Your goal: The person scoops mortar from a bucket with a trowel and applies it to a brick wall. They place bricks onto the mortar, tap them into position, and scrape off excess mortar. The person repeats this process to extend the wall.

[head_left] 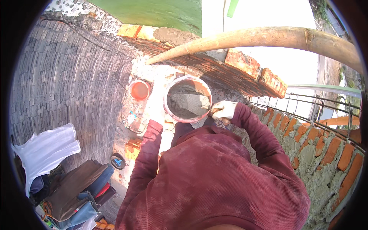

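Observation:
A round bucket [207, 86] of grey mortar [177, 100] stands in front of me. My right hand [226, 110], in a pale glove, is closed around the handle of a trowel [197, 104]. The trowel's flat blade, smeared with grey, lies over the mortar inside the bucket. Close to the bucket's left side is my left hand [156, 109]. Bright glare washes out its fingers, so their grip does not show.
A small orange-red bucket [140, 90] stands left of the mortar. Beyond both, a bamboo pole [245, 39] slants across a brick wall [245, 63]. Another brick wall with steel rods [306, 147] runs along my right. Clothes [76, 188] hang at lower left.

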`<action>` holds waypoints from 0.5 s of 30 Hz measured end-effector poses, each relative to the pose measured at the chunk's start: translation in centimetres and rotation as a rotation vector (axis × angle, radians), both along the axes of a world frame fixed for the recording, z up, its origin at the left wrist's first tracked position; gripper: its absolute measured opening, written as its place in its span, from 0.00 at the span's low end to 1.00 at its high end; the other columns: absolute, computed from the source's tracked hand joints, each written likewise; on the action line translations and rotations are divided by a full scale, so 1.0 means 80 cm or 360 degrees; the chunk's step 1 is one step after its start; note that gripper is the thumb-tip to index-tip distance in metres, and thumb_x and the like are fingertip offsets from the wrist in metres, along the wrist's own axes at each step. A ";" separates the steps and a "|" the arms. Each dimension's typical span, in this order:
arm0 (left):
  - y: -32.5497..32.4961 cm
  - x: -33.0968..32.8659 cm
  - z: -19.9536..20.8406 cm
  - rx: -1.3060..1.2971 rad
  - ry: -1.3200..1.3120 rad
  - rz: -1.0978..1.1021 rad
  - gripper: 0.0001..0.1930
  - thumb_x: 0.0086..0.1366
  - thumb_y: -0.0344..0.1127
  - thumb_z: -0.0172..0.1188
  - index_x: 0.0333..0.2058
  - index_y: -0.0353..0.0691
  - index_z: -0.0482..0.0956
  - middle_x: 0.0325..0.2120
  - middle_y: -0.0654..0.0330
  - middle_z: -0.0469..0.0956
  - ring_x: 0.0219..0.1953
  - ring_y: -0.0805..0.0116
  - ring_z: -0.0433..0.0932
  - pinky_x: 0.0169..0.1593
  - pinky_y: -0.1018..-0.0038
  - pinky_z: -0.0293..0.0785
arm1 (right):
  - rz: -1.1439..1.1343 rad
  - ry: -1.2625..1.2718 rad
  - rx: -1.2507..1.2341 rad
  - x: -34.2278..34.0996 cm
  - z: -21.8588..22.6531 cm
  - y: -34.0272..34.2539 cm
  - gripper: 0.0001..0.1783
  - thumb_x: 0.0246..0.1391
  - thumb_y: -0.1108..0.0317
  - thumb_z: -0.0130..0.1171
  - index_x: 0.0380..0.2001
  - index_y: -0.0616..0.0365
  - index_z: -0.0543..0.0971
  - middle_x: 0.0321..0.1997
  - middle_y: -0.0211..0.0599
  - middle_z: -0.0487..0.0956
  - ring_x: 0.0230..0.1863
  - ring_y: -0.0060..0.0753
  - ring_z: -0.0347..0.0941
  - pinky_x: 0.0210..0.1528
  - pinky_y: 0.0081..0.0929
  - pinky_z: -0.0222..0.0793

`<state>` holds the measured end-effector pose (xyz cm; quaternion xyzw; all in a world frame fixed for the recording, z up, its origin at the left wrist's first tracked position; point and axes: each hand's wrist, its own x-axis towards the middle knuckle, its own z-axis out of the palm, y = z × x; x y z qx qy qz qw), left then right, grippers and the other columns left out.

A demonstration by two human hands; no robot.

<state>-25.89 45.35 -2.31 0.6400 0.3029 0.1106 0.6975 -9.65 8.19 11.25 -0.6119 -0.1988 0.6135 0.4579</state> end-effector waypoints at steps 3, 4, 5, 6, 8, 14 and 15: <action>-0.035 -0.013 -0.037 -0.0430 0.0010 0.0162 0.23 0.79 0.42 0.46 0.62 0.30 0.69 0.57 0.53 0.73 0.55 0.66 0.72 0.59 0.68 0.70 | -0.0076 0.0053 -0.0158 0.037 0.030 -0.039 0.14 0.58 0.62 0.62 0.39 0.62 0.80 0.20 0.27 0.74 0.17 0.21 0.68 0.21 0.24 0.63; -0.035 -0.028 -0.053 -0.0007 0.0029 0.0098 0.23 0.79 0.44 0.47 0.61 0.30 0.70 0.55 0.53 0.74 0.54 0.66 0.73 0.59 0.68 0.70 | -0.0159 0.0149 -0.0232 0.047 0.035 -0.048 0.15 0.58 0.63 0.62 0.41 0.64 0.79 0.22 0.26 0.74 0.18 0.21 0.68 0.21 0.24 0.63; -0.025 -0.066 -0.083 0.0441 0.0077 0.0059 0.23 0.78 0.45 0.48 0.60 0.31 0.70 0.54 0.52 0.74 0.53 0.65 0.73 0.58 0.67 0.71 | -0.0180 0.0122 -0.0251 0.060 0.046 -0.047 0.16 0.58 0.63 0.63 0.43 0.65 0.78 0.24 0.26 0.74 0.18 0.20 0.68 0.21 0.24 0.63; -0.054 -0.036 -0.065 0.0271 0.0221 0.0077 0.24 0.78 0.47 0.49 0.59 0.31 0.72 0.51 0.52 0.76 0.50 0.64 0.75 0.56 0.66 0.72 | -0.0278 0.0065 -0.0358 0.074 0.056 -0.063 0.17 0.58 0.64 0.63 0.44 0.66 0.77 0.25 0.26 0.74 0.18 0.20 0.67 0.21 0.24 0.62; -0.066 -0.029 -0.034 0.0253 0.0438 0.0043 0.23 0.77 0.48 0.49 0.57 0.32 0.73 0.48 0.52 0.78 0.48 0.63 0.76 0.52 0.66 0.74 | -0.0340 -0.0061 -0.0454 0.102 0.073 -0.069 0.16 0.57 0.64 0.62 0.44 0.65 0.77 0.26 0.26 0.73 0.19 0.20 0.67 0.21 0.23 0.62; -0.063 -0.109 -0.066 0.0442 0.0467 0.0354 0.24 0.79 0.50 0.46 0.58 0.34 0.73 0.51 0.57 0.78 0.52 0.66 0.75 0.55 0.70 0.72 | -0.0334 -0.0354 -0.0614 0.219 0.060 -0.025 0.13 0.59 0.60 0.61 0.40 0.59 0.80 0.31 0.31 0.80 0.28 0.25 0.75 0.33 0.24 0.70; -0.062 -0.112 -0.062 0.0447 0.0544 0.0388 0.25 0.79 0.51 0.46 0.58 0.34 0.74 0.50 0.58 0.78 0.52 0.67 0.75 0.55 0.70 0.72 | -0.0661 -0.0410 -0.0158 0.227 0.040 -0.018 0.16 0.59 0.60 0.60 0.43 0.60 0.81 0.38 0.36 0.82 0.36 0.28 0.77 0.39 0.25 0.72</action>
